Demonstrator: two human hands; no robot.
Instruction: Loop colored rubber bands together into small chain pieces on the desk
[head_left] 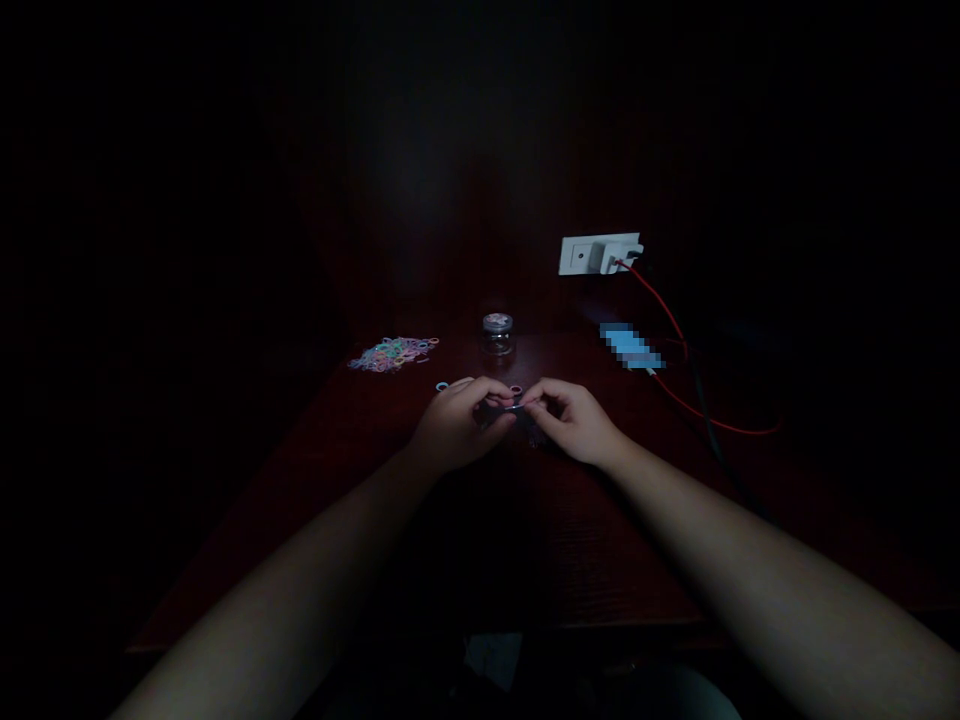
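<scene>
My left hand (461, 422) and my right hand (571, 415) meet over the dark red table. Both are closed in a pinch on a small pale elastic band (514, 406), which shows as a thin light line between the fingertips. Just beyond the fingers lies a pink elastic band (515, 390). A light blue elastic band (442, 386) rests by the knuckles of my left hand. Some small, dim items (535, 436) lie under my right fingers, too dark to make out.
A heap of multicoloured elastic bands (394, 353) lies at the back left. Behind my hands stands a small clear lidded jar (498, 335). To the right, a phone (631, 346) is joined by a red cable (679, 402) to a charger in the wall socket (577, 256).
</scene>
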